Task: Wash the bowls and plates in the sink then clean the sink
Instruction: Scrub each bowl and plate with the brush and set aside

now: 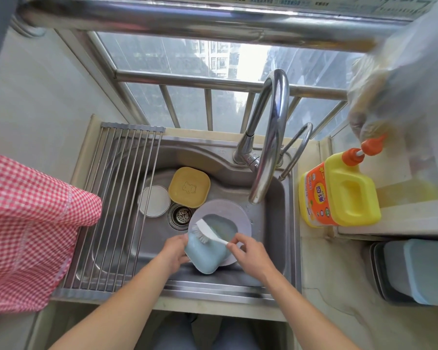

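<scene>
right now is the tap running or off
Off, as far as the view shows: no stream falls from the tap spout onto the round plate below it, though droplets dot the sink beside it.

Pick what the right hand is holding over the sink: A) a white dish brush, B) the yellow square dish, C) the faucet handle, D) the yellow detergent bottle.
A: the right hand pinches the handle of the white dish brush, bristles on the blue dish held by the left hand.
</scene>
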Motion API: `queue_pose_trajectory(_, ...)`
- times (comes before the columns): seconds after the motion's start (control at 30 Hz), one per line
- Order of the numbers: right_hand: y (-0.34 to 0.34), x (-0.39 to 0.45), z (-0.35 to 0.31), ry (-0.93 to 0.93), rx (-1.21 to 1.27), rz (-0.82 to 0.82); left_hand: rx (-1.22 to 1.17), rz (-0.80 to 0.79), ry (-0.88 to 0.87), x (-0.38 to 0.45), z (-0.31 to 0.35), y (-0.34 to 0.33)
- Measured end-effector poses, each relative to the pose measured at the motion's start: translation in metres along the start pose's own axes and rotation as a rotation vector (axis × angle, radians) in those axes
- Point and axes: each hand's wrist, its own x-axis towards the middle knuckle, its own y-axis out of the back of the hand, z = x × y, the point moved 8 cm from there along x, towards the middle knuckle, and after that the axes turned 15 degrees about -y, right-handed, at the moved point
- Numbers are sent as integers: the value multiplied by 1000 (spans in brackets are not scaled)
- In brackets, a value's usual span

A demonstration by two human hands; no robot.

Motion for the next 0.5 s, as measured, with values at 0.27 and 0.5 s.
queue_pose_trajectory(0.27,-7,-13,8,-12,77,-125,-66,60,68,5,-9,-1)
queue_pose_trajectory(0.5,2,-10,3,-3,12,-89,-69,75,47,2,-7,-4)
